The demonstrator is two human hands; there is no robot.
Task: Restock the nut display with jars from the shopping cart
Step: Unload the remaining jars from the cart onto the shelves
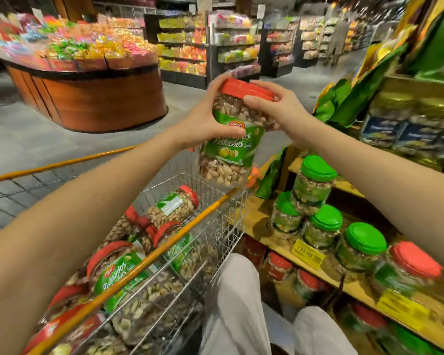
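I hold a clear pistachio jar (231, 147) with a red lid and green label in the air above the cart's far right corner. My left hand (203, 121) grips its left side, and my right hand (274, 106) grips it at the lid and upper right side. Below, the wire shopping cart (215, 226) with orange rails holds several more red-lidded pistachio jars (174, 203) lying on their sides. To the right, the wooden display shelf (256, 213) carries green-lidded nut jars (315, 185), some stacked, and one red-lidded jar (413, 262).
A lower shelf level holds more red-lidded jars (280, 265). Yellow price tags (306, 251) hang on the shelf edge. Green bags (344, 98) and boxed goods fill the upper display. A round wooden candy stand (92, 93) sits across the aisle. My legs in light trousers (236, 303) are beside the cart.
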